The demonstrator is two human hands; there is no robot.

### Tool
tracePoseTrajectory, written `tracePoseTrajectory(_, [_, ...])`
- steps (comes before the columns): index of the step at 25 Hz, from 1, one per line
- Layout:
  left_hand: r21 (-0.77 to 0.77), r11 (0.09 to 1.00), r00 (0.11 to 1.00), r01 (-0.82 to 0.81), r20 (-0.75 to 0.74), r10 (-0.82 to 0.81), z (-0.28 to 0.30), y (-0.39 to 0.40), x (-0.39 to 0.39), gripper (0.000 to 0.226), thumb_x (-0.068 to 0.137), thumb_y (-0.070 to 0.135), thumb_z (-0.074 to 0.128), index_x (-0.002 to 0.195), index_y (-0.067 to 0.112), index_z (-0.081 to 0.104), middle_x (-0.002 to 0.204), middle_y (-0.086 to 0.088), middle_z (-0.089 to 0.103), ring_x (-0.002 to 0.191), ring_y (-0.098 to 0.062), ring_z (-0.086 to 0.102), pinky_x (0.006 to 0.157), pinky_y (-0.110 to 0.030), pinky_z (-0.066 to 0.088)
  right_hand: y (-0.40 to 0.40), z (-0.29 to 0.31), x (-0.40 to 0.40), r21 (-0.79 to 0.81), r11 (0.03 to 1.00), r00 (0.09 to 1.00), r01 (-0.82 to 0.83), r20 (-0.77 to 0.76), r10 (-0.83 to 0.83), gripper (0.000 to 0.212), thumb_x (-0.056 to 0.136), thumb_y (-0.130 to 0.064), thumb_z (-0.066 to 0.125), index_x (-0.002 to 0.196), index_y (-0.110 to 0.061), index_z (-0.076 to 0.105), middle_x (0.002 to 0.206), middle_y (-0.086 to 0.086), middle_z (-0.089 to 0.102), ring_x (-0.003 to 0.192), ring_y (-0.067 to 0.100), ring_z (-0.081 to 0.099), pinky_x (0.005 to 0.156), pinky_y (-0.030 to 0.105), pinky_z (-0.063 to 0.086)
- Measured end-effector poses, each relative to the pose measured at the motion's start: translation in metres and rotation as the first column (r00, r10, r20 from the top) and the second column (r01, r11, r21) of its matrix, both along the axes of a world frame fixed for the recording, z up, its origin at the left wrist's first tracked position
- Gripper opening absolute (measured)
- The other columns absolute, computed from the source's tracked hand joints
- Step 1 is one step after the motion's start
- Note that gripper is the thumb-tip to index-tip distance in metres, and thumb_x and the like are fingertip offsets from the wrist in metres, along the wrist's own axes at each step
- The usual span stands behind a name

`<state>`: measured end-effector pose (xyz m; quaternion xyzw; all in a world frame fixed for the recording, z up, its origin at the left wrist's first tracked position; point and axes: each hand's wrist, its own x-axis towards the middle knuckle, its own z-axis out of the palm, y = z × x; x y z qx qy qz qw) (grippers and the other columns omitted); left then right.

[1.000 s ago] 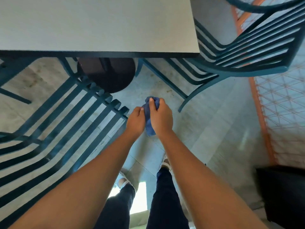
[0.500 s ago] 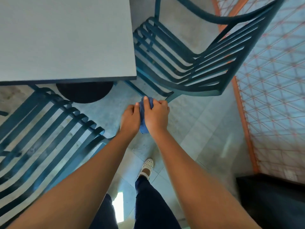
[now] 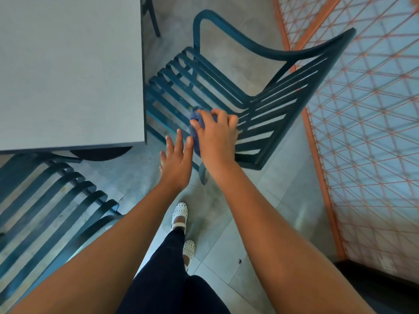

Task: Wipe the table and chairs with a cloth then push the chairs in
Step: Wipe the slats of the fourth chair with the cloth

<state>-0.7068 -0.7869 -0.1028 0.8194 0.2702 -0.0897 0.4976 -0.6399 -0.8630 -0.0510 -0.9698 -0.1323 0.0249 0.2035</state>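
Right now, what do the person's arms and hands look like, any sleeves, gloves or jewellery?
Both arms are bare to the frame's edge: no sleeves show. The left hand and right hand wear no gloves, and no rings, watch or bracelets are visible. Fingernails are short and look unpainted.

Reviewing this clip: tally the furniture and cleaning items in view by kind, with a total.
Tables: 1, the grey table
Chairs: 2 in full view, the right chair and the left chair; a third chair's leg shows past the table
Cloths: 1, the blue cloth in the right hand
Total: 4
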Motion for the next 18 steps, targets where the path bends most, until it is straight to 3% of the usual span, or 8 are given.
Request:
tracePoseTrajectory(4, [0.281, 0.95, 0.971, 0.136, -0.229, -0.072, 0.013, -0.014, 0.034, 0.083, 0.073, 0.076, 0.003, 0.146, 0.039, -0.012, 0.153, -0.006, -0.027, 0.138, -0.041, -0.022, 0.107, -0.061, -0.01, -0.02, 0.004, 0.051, -0.209, 0.978, 0.992, -0.004, 0.124, 0.031, 0.045, 0.093, -0.052, 0.043, 0.116, -0.017, 0.059, 0.113, 0.007, 0.053, 0.107, 0.025, 0.042, 0.083, 0.034, 0.039])
tracePoseTrajectory(7, [0.378, 0.894, 0.944, 0.241, -0.307, -0.124, 0.011, -0.021, 0.065, 0.082, 0.079, 0.076, 0.007, 0.146, 0.035, -0.016, 0.152, -0.009, -0.029, 0.137, -0.042, -0.025, 0.106, -0.062, -0.012, -0.031, 0.008, 0.091, -0.283, 0.959, 0.997, 0.011, 0.078, 0.012, 0.056, 0.083, -0.061, 0.053, 0.114, -0.014, 0.053, 0.113, 0.008, 0.05, 0.108, 0.025, 0.04, 0.083, 0.036, 0.042])
tracePoseTrajectory(11, [0.366, 0.895, 0.922, 0.255, -0.371, -0.111, 0.009, -0.037, 0.102, 0.081, 0.082, 0.075, 0.009, 0.147, 0.033, -0.014, 0.153, -0.011, -0.025, 0.138, -0.04, -0.023, 0.107, -0.061, -0.013, -0.053, 0.0, 0.132, -0.358, 0.93, 0.995, -0.088, 0.009, 0.098, 0.047, 0.087, -0.037, 0.062, 0.124, -0.013, 0.045, 0.129, 0.013, 0.04, 0.12, 0.029, 0.034, 0.094, 0.038, 0.043])
tracePoseTrajectory(15, [0.338, 0.903, 0.885, 0.266, -0.456, -0.09, 0.001, -0.065, 0.144, 0.082, 0.082, 0.075, 0.008, 0.149, 0.031, -0.007, 0.155, -0.012, -0.018, 0.139, -0.04, -0.02, 0.106, -0.062, -0.013, -0.075, -0.013, 0.175, -0.307, 0.91, 0.959, -0.279, -0.133, 0.25, 0.057, 0.085, -0.014, 0.064, 0.134, -0.014, 0.035, 0.156, 0.015, 0.002, 0.142, 0.041, -0.003, 0.114, 0.057, 0.016])
tracePoseTrajectory(18, [0.33, 0.918, 0.856, 0.221, -0.517, -0.02, -0.001, -0.088, 0.183, 0.08, 0.085, 0.073, 0.008, 0.15, 0.029, -0.004, 0.157, -0.013, -0.011, 0.141, -0.04, -0.015, 0.106, -0.062, -0.011, -0.087, -0.014, 0.215, -0.356, 0.841, 0.912, -0.409, -0.202, 0.358, 0.081, 0.087, -0.018, 0.062, 0.149, -0.021, 0.01, 0.155, 0.015, -0.02, 0.139, 0.043, -0.02, 0.11, 0.059, -0.003])
